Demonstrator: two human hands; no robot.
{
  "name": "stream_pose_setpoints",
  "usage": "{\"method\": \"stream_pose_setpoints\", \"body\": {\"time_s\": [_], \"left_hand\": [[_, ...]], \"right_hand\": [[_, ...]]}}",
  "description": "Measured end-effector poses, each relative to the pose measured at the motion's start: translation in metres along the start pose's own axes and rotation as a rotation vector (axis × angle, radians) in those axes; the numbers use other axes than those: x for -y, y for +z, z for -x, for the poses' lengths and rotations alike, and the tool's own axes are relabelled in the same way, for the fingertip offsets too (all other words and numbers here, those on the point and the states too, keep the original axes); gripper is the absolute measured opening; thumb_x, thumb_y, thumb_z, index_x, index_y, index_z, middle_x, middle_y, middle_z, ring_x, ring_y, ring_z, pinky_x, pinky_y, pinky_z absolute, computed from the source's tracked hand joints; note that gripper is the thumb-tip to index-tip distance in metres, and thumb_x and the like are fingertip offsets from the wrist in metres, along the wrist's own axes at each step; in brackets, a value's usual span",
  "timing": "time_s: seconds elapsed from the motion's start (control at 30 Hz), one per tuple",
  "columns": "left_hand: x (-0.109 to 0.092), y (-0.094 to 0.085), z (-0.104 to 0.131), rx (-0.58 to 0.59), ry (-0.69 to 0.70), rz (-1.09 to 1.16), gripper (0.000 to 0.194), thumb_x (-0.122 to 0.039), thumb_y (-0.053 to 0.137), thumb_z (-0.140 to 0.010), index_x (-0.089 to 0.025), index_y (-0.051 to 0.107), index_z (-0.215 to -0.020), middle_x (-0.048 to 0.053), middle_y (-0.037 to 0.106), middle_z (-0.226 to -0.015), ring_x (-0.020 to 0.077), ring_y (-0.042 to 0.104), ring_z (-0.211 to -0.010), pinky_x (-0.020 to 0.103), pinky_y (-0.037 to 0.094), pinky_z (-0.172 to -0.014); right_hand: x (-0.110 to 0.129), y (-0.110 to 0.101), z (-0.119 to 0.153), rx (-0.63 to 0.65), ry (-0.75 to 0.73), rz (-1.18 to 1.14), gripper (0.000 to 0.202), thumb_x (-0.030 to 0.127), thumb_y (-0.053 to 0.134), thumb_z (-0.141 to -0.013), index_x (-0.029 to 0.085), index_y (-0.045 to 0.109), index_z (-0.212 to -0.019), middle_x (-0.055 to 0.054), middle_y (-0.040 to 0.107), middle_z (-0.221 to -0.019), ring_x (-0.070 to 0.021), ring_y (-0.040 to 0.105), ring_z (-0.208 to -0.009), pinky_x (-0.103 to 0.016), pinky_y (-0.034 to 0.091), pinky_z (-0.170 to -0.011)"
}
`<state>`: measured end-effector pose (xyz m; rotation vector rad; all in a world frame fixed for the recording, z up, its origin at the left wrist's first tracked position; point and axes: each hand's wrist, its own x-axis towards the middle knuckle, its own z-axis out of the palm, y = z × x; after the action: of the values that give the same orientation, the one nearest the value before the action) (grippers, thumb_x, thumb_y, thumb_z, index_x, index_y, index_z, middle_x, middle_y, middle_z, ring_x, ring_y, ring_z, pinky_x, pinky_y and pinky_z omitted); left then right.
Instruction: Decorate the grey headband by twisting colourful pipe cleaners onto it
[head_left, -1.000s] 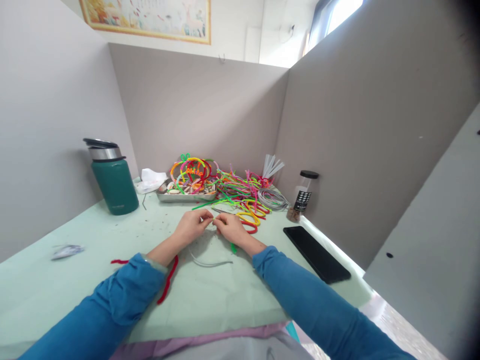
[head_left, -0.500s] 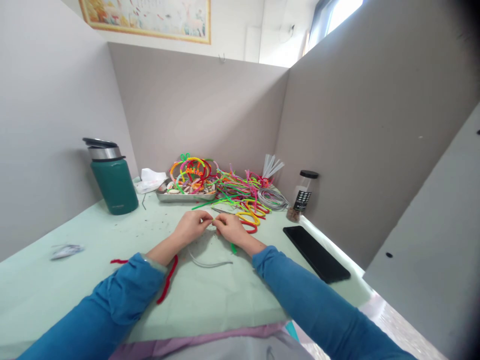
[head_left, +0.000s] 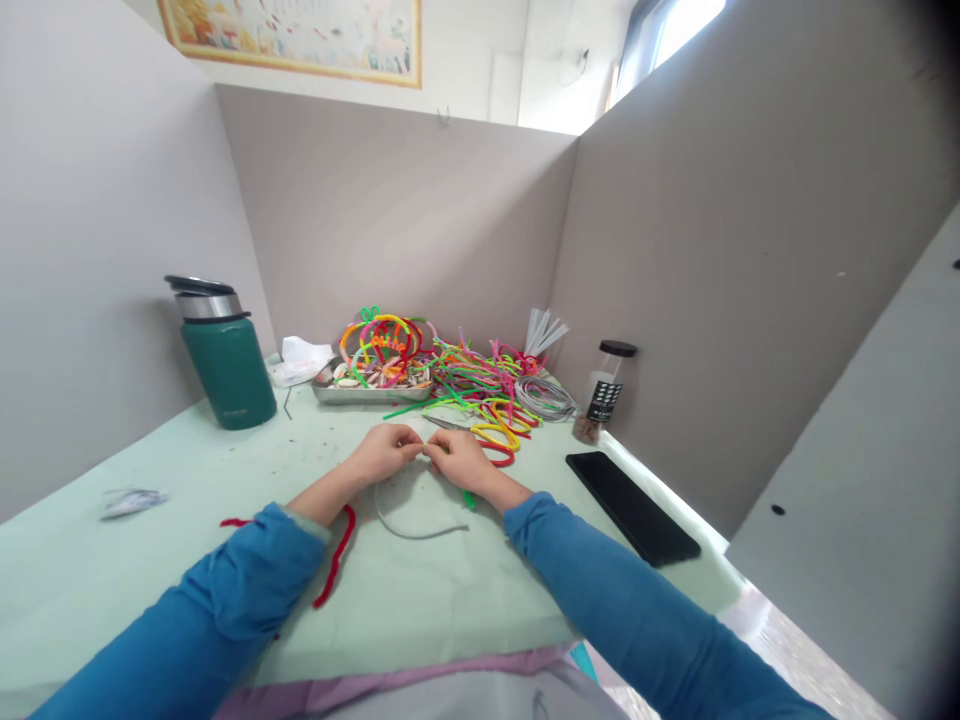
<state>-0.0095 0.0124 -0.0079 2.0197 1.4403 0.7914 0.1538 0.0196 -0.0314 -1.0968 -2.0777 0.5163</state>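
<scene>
My left hand [head_left: 385, 452] and my right hand [head_left: 463, 458] meet fingertip to fingertip just above the table, both pinched closed. A curved grey wire [head_left: 420, 536] runs from beneath my left hand and bows out over the tabletop. Under my right hand pokes the end of a green pipe cleaner [head_left: 469, 500]. What lies right between the fingertips is too small and covered to make out. Scissors [head_left: 484, 432] with red and yellow handles lie just behind my right hand. Beside my left forearm is a red pipe cleaner [head_left: 337, 560], partly hidden by the sleeve.
A metal tray [head_left: 367, 396] holds colourful bent pipe-cleaner pieces. Right of it are heaped loose pipe cleaners [head_left: 480, 370] and a grey wire coil [head_left: 546, 400]. A green bottle [head_left: 229, 370] stands left; a clear jar [head_left: 602, 395] and black phone [head_left: 634, 508] sit right. Partitions surround the table.
Both hands have dipped very slightly, fingertips still together. The free end of the grey wire has shifted a little right and down, and the green end has moved slightly too.
</scene>
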Motion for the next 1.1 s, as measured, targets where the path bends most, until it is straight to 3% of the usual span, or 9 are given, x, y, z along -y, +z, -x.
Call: {"method": "stream_pose_setpoints", "body": {"time_s": [0.13,0.33,0.6,0.77,1.1], "left_hand": [[0.001,0.002,-0.001,0.03,-0.041,0.042,0.024,-0.038,0.051,-0.069,-0.016,0.06,-0.076,-0.003,0.054,-0.057,0.0068,0.041,-0.033,0.019,0.029,-0.035],[0.004,0.002,-0.003,-0.049,-0.007,0.025,0.027,-0.04,0.05,-0.069,-0.015,0.061,-0.075,-0.003,0.053,-0.056,0.0062,0.041,-0.036,0.018,0.031,-0.037],[0.016,0.002,-0.01,-0.105,-0.056,0.042,0.032,-0.044,0.048,-0.07,-0.015,0.061,-0.078,-0.003,0.054,-0.057,0.007,0.04,-0.034,0.02,0.031,-0.036],[0.009,0.0,-0.006,-0.097,-0.013,-0.014,0.035,-0.046,0.049,-0.071,-0.014,0.064,-0.075,-0.003,0.051,-0.053,0.0069,0.039,-0.038,0.019,0.029,-0.039],[0.0,-0.002,0.0,-0.088,0.01,-0.011,0.035,-0.047,0.052,-0.069,-0.015,0.065,-0.068,-0.004,0.044,-0.045,0.0083,0.037,-0.043,0.019,0.026,-0.041]], "right_hand": [[0.0,-0.001,-0.001,0.01,0.008,0.009,0.017,0.023,0.049,-0.079,0.017,0.063,-0.072,0.0,0.062,-0.062,-0.0117,0.051,-0.062,-0.021,0.033,-0.057],[0.001,-0.002,-0.001,0.005,0.043,-0.043,0.019,0.026,0.047,-0.081,0.016,0.061,-0.074,0.0,0.062,-0.062,-0.0109,0.051,-0.06,-0.021,0.034,-0.057],[-0.003,0.001,-0.003,0.026,0.158,-0.246,0.024,0.031,0.039,-0.085,0.017,0.056,-0.077,0.0,0.061,-0.061,-0.007,0.043,-0.04,-0.019,0.034,-0.046],[0.001,-0.001,-0.003,0.004,0.163,-0.209,0.015,0.025,0.046,-0.08,0.017,0.058,-0.077,0.001,0.06,-0.059,-0.0077,0.045,-0.043,-0.02,0.036,-0.05],[-0.003,0.001,-0.003,-0.004,0.118,-0.175,0.016,0.025,0.047,-0.08,0.016,0.059,-0.073,0.002,0.06,-0.057,-0.0081,0.047,-0.048,-0.019,0.035,-0.053]]}}
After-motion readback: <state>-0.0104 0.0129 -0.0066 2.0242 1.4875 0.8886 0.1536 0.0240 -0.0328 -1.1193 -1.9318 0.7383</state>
